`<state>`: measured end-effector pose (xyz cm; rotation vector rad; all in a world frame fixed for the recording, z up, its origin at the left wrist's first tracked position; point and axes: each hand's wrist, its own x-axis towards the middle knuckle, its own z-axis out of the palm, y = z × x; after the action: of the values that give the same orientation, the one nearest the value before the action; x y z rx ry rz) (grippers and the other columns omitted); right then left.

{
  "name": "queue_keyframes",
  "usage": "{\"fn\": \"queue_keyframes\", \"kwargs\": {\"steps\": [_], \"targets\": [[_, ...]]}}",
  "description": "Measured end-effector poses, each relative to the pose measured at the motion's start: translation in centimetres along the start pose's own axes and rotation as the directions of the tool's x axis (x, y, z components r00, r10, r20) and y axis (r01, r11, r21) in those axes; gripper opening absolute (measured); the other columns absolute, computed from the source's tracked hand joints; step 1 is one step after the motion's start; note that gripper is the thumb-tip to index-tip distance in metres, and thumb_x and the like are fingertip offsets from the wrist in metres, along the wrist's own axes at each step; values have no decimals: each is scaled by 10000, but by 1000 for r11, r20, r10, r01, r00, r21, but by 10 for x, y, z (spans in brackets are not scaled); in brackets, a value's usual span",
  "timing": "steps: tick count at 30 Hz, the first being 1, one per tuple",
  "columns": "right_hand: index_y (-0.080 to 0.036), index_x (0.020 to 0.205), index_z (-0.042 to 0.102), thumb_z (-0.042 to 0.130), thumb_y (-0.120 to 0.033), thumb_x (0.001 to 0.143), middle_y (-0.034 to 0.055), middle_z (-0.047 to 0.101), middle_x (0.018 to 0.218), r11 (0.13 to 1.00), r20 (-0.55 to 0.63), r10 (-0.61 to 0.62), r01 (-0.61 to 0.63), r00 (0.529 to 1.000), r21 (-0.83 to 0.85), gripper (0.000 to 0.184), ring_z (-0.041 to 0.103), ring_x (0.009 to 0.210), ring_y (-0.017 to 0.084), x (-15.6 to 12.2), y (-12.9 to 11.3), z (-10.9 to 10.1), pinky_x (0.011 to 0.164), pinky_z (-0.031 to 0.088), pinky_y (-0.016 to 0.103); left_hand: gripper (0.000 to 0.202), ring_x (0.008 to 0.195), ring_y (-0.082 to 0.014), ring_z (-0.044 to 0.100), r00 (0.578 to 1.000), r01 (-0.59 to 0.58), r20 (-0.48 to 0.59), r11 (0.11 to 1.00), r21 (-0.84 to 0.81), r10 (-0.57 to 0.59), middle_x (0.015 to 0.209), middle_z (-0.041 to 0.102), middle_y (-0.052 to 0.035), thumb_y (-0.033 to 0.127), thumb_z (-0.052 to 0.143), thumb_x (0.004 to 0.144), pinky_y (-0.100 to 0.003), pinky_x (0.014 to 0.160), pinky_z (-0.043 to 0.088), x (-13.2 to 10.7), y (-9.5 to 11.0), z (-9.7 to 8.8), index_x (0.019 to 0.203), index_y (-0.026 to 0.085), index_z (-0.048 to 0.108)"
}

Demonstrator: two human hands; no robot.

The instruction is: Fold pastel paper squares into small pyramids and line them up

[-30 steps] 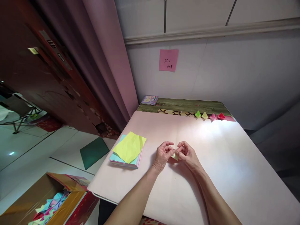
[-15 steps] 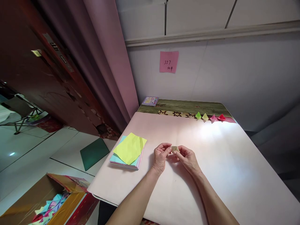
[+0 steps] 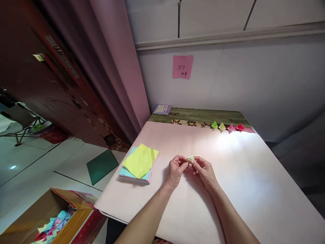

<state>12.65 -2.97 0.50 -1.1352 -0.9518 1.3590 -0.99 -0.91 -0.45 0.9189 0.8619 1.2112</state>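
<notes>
A small piece of pale yellow folded paper (image 3: 190, 158) is held between both hands, above the middle of the table. My left hand (image 3: 175, 170) pinches its left side with thumb and fingers. On the right side, my right hand (image 3: 203, 170) grips it with the thumb in front and fingers behind. Parts of the folded paper are covered by the fingertips. To the left lies a stack of coloured paper sheets (image 3: 135, 179), topped by a creased yellow sheet (image 3: 141, 161).
Several folded paper pieces, among them a green one (image 3: 214, 125) and a red one (image 3: 240, 127), stand along the table's (image 3: 243, 189) far edge. A small pile of cards (image 3: 163, 109) sits at the back left. A cardboard box (image 3: 27, 213) with folded papers stands on the floor.
The folded paper has turned in my fingers and now shows a lighter, raised point. My thumbs have shifted closer together along its lower edge.
</notes>
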Motion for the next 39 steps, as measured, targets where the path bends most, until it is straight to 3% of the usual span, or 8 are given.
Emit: {"fn": "queue_keyframes", "kwargs": {"steps": [4,9,13,18,21,31,39], "targets": [[-189,928,685,756,-557,700,13,662,658,996,-27,42,-40,999,76,438,587,504,136,0,2,2,443,477,246,217,665,-126,630,998,-51,-30,997,50,53,724,664,-8,260,773,695,-238,653,503,-2,0,2,818,164,622],[-205,907,697,709,-534,762,42,718,746,983,-78,-141,130,987,-130,360,661,621,185,1,4,-3,626,561,326,402,627,-130,638,999,-38,18,999,6,38,746,696,-20,300,768,715,-273,659,527,-4,2,3,1077,174,645],[-221,895,707,671,-515,804,47,726,768,935,-35,-222,203,974,-290,311,673,658,198,0,3,-6,671,559,335,273,598,-124,621,999,-44,-20,999,17,44,758,708,-40,336,785,697,-267,621,517,-1,2,1,885,150,718],[-193,955,683,712,-512,768,73,721,868,966,-23,-192,185,981,-182,371,668,736,202,0,0,-5,721,556,343,235,641,-156,661,999,-39,-26,999,-8,39,757,724,-47,353,774,710,-304,687,539,-1,4,2,830,157,723],[-191,891,668,698,-503,788,55,697,796,972,-36,-195,188,980,-139,331,645,706,183,1,-1,-2,681,535,312,215,673,-176,682,999,-40,0,999,-23,40,751,723,-49,356,744,747,-335,730,547,-2,5,3,824,159,708],[-203,787,629,669,-527,799,25,666,695,955,-122,-234,205,965,-215,327,624,630,172,-1,6,7,618,511,294,244,635,-162,662,998,-25,-64,1000,7,26,688,683,-30,357,776,711,-302,684,538,-2,5,5,745,151,650],[-229,932,530,742,-487,750,-2,655,661,986,-167,-162,152,973,-68,381,650,587,177,-2,8,9,602,541,310,443,616,-108,624,997,-9,-74,999,-39,6,731,672,1,297,800,695,-240,652,505,-2,4,2,1063,171,587]]}}
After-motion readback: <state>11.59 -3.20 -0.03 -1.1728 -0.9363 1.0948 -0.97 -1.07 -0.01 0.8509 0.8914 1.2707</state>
